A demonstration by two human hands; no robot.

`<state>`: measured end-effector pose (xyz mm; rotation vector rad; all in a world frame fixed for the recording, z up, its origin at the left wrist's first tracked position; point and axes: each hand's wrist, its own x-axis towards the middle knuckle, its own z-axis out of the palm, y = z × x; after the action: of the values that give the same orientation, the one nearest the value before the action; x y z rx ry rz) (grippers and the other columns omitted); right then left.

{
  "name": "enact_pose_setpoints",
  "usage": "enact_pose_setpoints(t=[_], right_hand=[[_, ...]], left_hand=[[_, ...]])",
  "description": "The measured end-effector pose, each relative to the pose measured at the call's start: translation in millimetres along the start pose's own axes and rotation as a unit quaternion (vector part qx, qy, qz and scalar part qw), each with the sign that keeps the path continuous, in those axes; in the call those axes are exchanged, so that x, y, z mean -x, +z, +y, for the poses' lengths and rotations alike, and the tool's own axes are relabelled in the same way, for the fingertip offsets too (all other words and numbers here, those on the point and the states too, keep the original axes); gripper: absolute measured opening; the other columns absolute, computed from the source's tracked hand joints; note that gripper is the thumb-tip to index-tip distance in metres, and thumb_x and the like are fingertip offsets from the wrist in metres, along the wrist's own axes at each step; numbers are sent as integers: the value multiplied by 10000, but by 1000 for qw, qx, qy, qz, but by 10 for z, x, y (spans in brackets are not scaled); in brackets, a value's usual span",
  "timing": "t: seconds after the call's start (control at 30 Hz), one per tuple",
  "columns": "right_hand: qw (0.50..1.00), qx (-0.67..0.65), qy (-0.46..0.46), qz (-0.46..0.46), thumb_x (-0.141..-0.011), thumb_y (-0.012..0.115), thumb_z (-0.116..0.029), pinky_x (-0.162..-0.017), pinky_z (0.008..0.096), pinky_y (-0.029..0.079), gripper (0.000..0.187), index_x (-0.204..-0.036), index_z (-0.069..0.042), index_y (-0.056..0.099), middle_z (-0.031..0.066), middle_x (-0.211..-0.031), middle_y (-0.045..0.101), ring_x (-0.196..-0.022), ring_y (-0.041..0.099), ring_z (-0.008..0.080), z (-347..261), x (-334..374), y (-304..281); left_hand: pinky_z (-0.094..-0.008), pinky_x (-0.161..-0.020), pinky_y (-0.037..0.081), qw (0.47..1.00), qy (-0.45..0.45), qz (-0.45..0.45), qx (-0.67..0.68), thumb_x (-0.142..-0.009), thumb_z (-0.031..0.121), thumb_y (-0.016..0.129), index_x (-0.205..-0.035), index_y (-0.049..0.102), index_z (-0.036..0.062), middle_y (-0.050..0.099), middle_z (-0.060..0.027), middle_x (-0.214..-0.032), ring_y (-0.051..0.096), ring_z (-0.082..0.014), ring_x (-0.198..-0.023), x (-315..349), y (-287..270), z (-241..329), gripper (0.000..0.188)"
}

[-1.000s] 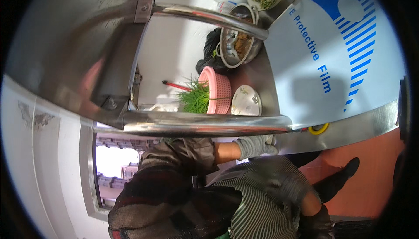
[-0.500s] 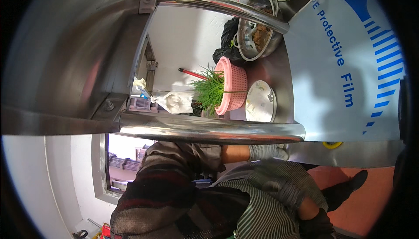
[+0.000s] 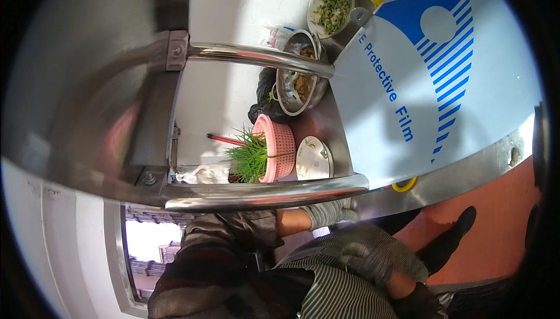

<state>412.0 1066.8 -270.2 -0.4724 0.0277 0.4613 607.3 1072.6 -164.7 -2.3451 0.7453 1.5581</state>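
My left hand [image 3: 329,214], in a grey knit glove, reaches out beside the near end of a shiny metal tube [image 3: 268,193]. Its fingertips lie by the metal counter edge; whether they grip anything cannot be made out. My right hand [image 3: 368,262], gloved too, rests against the green-striped apron [image 3: 344,287], its fingers loosely apart with nothing visible in them. Beyond the tube, a pink basket [image 3: 283,150] holds long green stalks [image 3: 249,157], probably chives or scallions. A white plate [image 3: 314,158] sits beside the basket.
A metal pot [image 3: 312,80] with brown food, a black plastic bag [image 3: 267,94] and a bowl of chopped greens [image 3: 331,9] stand farther off. A second metal tube [image 3: 256,55] crosses before the pot. A film-covered panel [image 3: 420,86] fills the right. A yellow ring [image 3: 405,185] lies by the edge.
The view has shifted, so the basket, pot and panel appear farther left and lower. My right hand is less blurred and still at the apron. My left hand stays near the counter edge.
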Motion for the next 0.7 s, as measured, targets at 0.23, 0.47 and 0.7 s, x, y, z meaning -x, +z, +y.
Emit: enact_pose_setpoints(t=[0.23,0.47,0.7], right_hand=[[994,85,-60,11,-881,613,-314,-845,271,456,362,-1118,-42,594,70,-979,641,-934,577,135,-9,183,135],[976,144,-158,-45,-899,571,-330,-915,309,438,363,-1125,-48,596,103,-1070,630,-1020,576,186,324,63,326],[985,105,-134,7,-902,565,-332,-911,310,438,363,-1121,-45,601,90,-1026,638,-1008,577,194,451,172,360]], left_hand=[[-321,-667,460,985,60,36,-160,-830,288,676,-967,590,62,570,-52,-748,547,-157,-721,-29,41,-55,278],[-269,-474,469,997,14,35,-68,-795,308,723,-1026,583,38,581,-46,-759,533,-139,-545,-35,67,-98,382],[-297,-500,493,994,-67,18,-90,-803,326,708,-980,593,59,586,-57,-711,567,-158,-534,5,34,84,340]])
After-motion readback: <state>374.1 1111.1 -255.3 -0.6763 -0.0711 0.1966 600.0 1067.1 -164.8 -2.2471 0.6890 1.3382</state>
